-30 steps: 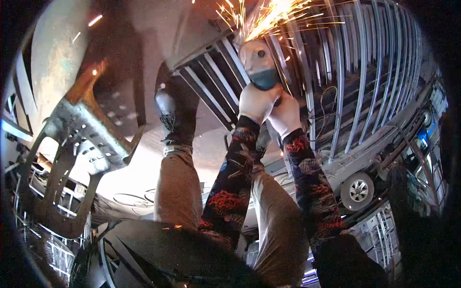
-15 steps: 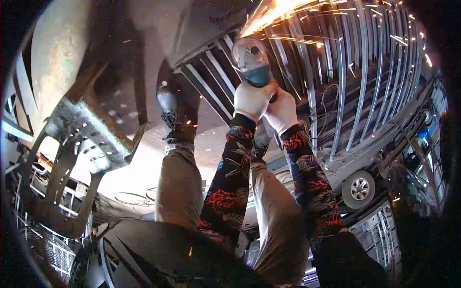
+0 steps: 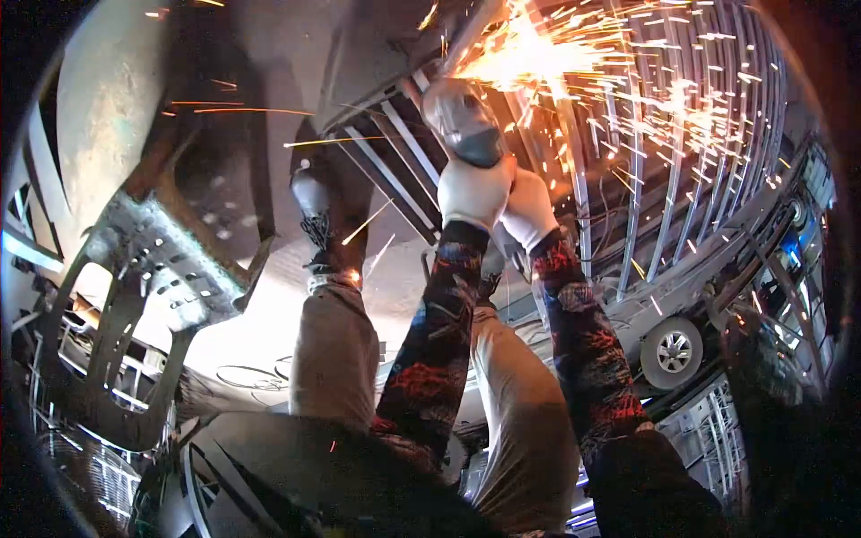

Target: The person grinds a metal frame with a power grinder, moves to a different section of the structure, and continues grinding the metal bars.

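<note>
An angle grinder (image 3: 478,149) with a teal body and a pale round guard (image 3: 453,106) is held out in front of me. My left hand (image 3: 470,192), in a white glove, is wrapped around it just behind the guard. Close beside it, my gloved right hand (image 3: 531,212) is closed on the grinder farther back, its fingers partly hidden by the left hand. The grinder's head meets a metal rack of parallel bars (image 3: 635,184) near its upper left end. A bright burst of sparks there hides the contact point.
A perforated metal chair (image 3: 166,260) stands at the left. My shoe (image 3: 311,199) is planted left of the grinder, near the rack's end. A vehicle wheel (image 3: 671,353) shows at the right. Sparks spray mostly rightward over the bars, with a few streaks flying left.
The spark burst has grown much larger and spread down and right across the bars. The grinder and both hands have shifted only slightly, with its head moving a little left and down.
</note>
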Motion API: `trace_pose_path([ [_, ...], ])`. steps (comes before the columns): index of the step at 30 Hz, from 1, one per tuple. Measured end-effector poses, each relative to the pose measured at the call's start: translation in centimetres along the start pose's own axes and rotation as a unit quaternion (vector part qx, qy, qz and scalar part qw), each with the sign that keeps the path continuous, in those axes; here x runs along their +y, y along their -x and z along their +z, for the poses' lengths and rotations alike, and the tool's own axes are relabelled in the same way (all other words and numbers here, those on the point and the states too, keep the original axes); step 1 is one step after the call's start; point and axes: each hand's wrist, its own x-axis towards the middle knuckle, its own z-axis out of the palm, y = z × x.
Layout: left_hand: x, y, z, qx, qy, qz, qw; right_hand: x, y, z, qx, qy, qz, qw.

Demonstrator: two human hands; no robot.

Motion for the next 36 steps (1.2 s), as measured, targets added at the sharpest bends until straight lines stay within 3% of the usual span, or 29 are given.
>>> trace_pose_path([
  [2, 0.1, -0.1, -0.3, -0.035, -0.027, -0.022, 0.999, 2.6, -0.1, 1.3, 0.020, 0.000, 0.010, 1.000],
  [4, -0.1, 1.2, -0.4, -0.044, 0.027, 0.014, 0.999, 3.2, 0.7, 1.7, 0.041, -0.013, -0.039, 0.998],
  [5, -0.5, 1.7, 0.1, 0.033, 0.002, 0.048, 0.998, 1.5, 1.5, 0.7, 0.013, -0.013, 0.012, 1.000],
  [6, -1.1, 1.4, 0.4, -0.002, 0.046, 0.036, 0.998, 1.7, 1.4, 1.1, 0.002, -0.102, 0.005, 0.995],
  [8, -1.3, 0.4, 0.3, -0.010, 0.063, 0.021, 0.998, 1.3, 0.5, 0.9, 0.007, -0.066, -0.025, 0.998],
  [9, -0.5, 0.0, -0.2, -0.017, 0.030, 0.012, 0.999, 0.5, 0.2, 0.7, -0.020, -0.118, 0.010, 0.993],
  [14, 0.2, 1.9, -0.3, 0.029, -0.039, 0.001, 0.999, 0.7, 1.3, 0.3, 0.018, 0.024, -0.032, 0.999],
  [18, -0.4, -0.4, 0.1, -0.018, -0.001, -0.024, 1.000, 0.0, -0.1, 0.4, 0.005, -0.081, -0.026, 0.996],
  [20, -0.3, 0.1, 0.0, -0.017, 0.006, -0.006, 1.000, 0.7, 0.2, 0.6, 0.013, -0.052, -0.014, 0.998],
  [22, -0.8, 1.0, 0.3, 0.003, -0.027, -0.029, 0.999, 2.8, 0.7, 1.1, 0.014, -0.026, -0.076, 0.997],
  [24, 0.3, 1.1, -0.7, 0.017, -0.013, -0.005, 1.000, 1.2, 0.4, 0.8, -0.003, -0.070, -0.019, 0.997],
  [26, 1.6, 0.5, -1.6, -0.031, 0.051, -0.022, 0.998, -0.3, -0.3, 0.2, 0.018, -0.008, -0.052, 0.998],
  [27, 0.2, -0.2, -0.8, -0.011, 0.065, 0.021, 0.998, 0.3, -0.9, 0.4, -0.010, 0.045, -0.008, 0.999],
  [30, -0.1, 0.7, -0.6, 0.004, -0.029, 0.013, 0.999, 0.2, 0.4, 0.6, 0.003, -0.018, -0.017, 1.000],
  [34, -0.2, -0.2, -1.1, -0.022, 0.141, 0.018, 0.990, 0.3, -1.0, 0.7, -0.015, -0.006, -0.039, 0.999],
  [36, 0.4, -0.3, -1.4, -0.033, 0.071, 0.025, 0.997, -0.3, -0.4, 0.2, -0.028, -0.035, -0.012, 0.999],
])
